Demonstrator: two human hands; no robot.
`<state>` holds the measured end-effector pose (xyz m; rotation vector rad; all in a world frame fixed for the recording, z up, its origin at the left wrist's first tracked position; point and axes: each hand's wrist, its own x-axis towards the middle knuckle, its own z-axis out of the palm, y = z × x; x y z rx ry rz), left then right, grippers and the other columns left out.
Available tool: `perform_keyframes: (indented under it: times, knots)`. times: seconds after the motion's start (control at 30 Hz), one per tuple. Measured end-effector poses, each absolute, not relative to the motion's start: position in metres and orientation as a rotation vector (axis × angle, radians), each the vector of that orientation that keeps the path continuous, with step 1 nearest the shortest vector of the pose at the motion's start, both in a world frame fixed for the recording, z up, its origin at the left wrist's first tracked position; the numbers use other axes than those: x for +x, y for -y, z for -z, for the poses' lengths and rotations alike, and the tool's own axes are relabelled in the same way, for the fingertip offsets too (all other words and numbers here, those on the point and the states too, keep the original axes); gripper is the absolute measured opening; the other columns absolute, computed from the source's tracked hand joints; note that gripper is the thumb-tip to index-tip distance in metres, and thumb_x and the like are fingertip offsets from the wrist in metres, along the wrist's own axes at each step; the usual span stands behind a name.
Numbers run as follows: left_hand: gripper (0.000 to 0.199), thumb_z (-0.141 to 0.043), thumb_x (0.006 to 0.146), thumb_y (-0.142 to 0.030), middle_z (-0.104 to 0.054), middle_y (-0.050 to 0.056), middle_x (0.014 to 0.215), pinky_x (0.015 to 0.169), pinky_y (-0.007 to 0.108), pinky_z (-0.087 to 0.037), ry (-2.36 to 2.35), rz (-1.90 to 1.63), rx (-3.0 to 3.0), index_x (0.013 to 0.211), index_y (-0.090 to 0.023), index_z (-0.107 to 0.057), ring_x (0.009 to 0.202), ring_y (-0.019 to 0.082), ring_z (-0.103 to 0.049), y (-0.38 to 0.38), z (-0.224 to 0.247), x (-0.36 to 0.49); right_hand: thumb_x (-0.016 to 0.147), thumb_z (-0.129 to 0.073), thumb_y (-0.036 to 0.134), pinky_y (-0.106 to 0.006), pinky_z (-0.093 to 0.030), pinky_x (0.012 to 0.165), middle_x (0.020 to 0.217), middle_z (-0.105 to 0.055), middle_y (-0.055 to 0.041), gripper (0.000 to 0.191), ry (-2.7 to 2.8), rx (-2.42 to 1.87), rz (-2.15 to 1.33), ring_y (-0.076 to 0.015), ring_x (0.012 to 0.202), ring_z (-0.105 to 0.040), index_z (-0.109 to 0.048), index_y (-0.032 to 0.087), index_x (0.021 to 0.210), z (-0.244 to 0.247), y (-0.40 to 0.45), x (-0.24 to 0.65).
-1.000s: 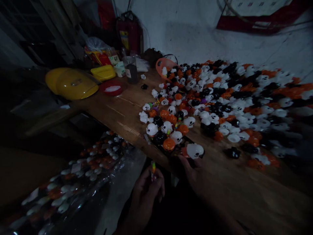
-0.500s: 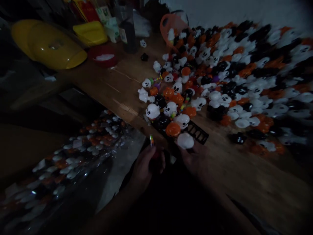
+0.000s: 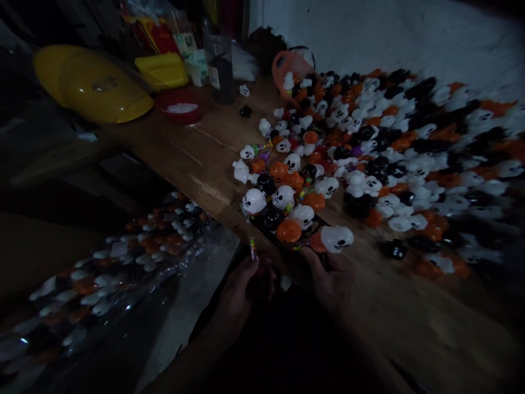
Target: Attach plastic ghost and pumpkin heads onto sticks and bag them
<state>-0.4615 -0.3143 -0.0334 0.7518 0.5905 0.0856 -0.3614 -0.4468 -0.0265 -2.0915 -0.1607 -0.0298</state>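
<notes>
Between the thumb and fingers of my left hand (image 3: 246, 284) a small clear tube of coloured beads (image 3: 252, 250) stands upright. My left hand is closed, its lower fingers curled in shadow. My right hand (image 3: 330, 273) grips a white skull-headed toy (image 3: 338, 239) with an orange part, tilted on its side; colourful bits show by the thumb. Just beyond both hands, a black slotted rack (image 3: 262, 229) lies under several toy heads, among them an orange pumpkin head (image 3: 289, 231) and a white skull head (image 3: 254, 201).
A large heap of white, orange and black toy heads (image 3: 394, 158) covers the right of the wooden table (image 3: 180, 164). At the back stand a red bowl (image 3: 180, 109), a dark jug (image 3: 221, 76) and a yellow shell-like object (image 3: 94, 87). Bagged toy heads (image 3: 123, 262) lie lower left.
My right hand has turned the white skull-headed toy onto its side, slightly rightward, showing its face and orange part. My left hand keeps the tube. The view has tilted upward a little.
</notes>
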Motion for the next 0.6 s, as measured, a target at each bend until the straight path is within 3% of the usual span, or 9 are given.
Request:
perform_keyframes:
  times: [0.2,0.4,0.6]
  knots:
    - [0.030,-0.051,0.087,-0.039,-0.060,0.004,0.077,0.052,0.025,-0.044,-0.589,-0.113,0.827,0.099,-0.014,-0.061,0.061,0.015,-0.055,0.3171,0.0290,-0.4615,0.071,-0.066,0.053,-0.038,-0.051,0.067,0.073,-0.070,-0.0057,0.034,0.245,-2.194,0.096,-0.0247,0.070,-0.064,-0.071,0.019,0.075,0.0226,0.4470,-0.3605]
    - [0.026,-0.054,0.086,-0.038,-0.060,0.003,0.078,0.054,0.023,-0.044,-0.608,-0.152,0.879,0.099,-0.017,-0.061,0.063,0.013,-0.057,0.3174,0.0329,-0.4640,0.080,-0.062,0.040,-0.039,-0.050,0.074,0.073,-0.069,-0.0021,0.019,0.610,-2.189,0.263,-0.0209,0.069,-0.062,-0.069,0.023,0.077,0.0183,0.4462,-0.3640]
    - [0.019,-0.056,0.084,-0.035,-0.059,0.002,0.076,0.053,0.023,-0.041,-0.540,-0.152,0.965,0.083,-0.015,-0.057,0.059,0.011,-0.053,0.3177,0.0326,-0.4651,0.082,-0.061,0.031,-0.037,-0.049,0.078,0.081,-0.069,-0.0030,0.012,0.762,-2.185,0.270,-0.0192,0.075,-0.062,-0.067,0.021,0.082,0.0220,0.4424,-0.3653]
